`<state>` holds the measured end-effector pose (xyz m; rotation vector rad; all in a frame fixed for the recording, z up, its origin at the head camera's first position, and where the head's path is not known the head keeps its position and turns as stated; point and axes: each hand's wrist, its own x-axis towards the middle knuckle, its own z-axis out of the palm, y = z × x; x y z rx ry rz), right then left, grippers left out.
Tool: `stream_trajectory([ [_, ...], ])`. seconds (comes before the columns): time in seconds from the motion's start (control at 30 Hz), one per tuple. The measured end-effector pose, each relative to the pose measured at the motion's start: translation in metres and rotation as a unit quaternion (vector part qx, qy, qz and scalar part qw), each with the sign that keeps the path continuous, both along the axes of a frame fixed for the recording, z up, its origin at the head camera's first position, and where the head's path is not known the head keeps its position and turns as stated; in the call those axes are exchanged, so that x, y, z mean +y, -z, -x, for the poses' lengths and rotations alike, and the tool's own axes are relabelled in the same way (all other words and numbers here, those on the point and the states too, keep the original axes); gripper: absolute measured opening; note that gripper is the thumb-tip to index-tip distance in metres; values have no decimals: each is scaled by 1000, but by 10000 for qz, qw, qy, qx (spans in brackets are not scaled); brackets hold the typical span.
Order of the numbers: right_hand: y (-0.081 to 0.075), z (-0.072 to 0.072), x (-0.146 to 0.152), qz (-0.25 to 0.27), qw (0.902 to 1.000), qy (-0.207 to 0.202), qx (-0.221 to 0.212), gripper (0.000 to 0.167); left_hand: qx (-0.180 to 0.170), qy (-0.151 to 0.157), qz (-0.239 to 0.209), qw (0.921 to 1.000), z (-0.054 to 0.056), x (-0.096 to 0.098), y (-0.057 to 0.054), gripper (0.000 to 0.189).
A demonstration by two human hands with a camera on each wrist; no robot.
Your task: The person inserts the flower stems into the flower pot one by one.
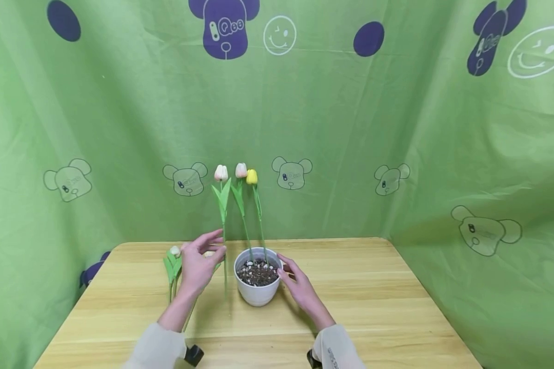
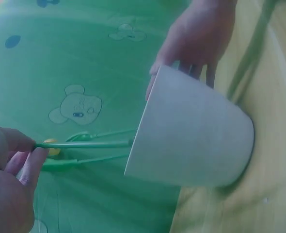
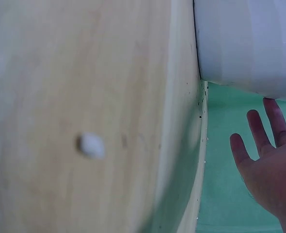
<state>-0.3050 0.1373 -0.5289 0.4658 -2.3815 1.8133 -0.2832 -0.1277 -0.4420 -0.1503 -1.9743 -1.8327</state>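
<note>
My left hand (image 1: 198, 265) pinches the thin green stem of a pale pink tulip (image 1: 222, 197) between thumb and fingers. The flower stands upright, left of a white pot (image 1: 257, 295); its stem's lower end points downward beside the rim. Dark soil with white bits (image 1: 258, 275) fills the pot. Another pale pink tulip (image 1: 241, 171) and a yellow tulip (image 1: 252, 177) stand in that soil. On the pot's right side, my right hand (image 1: 301, 289) touches the wall near the rim; its fingers (image 3: 257, 128) look spread and nearly straight in the right wrist view.
More tulips (image 1: 172, 269) lie on the wooden table (image 1: 374, 302) at the left, partly hidden by my left hand and forearm. A small white bit (image 3: 91, 145) lies on the tabletop in the right wrist view. Green printed cloth (image 1: 332, 113) hangs behind and at both sides.
</note>
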Motion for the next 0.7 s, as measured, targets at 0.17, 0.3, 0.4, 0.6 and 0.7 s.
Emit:
stream_trajectory([
  [0.17, 18, 13, 3, -68, 10000, 33, 32, 47, 144, 165, -236, 9995, 10, 18, -5, 44],
  [0.3, 22, 16, 7, -126, 9999, -105, 0, 48, 397, 204, -332, 9985, 18, 33, -13, 45],
  [0.4, 22, 16, 8, -282, 9995, -143, 19, 49, 557, 263, -340, 9975, 25, 46, -17, 44],
  [0.6, 20, 14, 9, -390, 9990, -207, 115, 49, 694, 428, -251, 9964, 38, 65, -18, 43],
  [0.7, 19, 14, 9, -277, 9994, -215, 69, 50, 716, 465, -191, 9962, 43, 71, -17, 44],
])
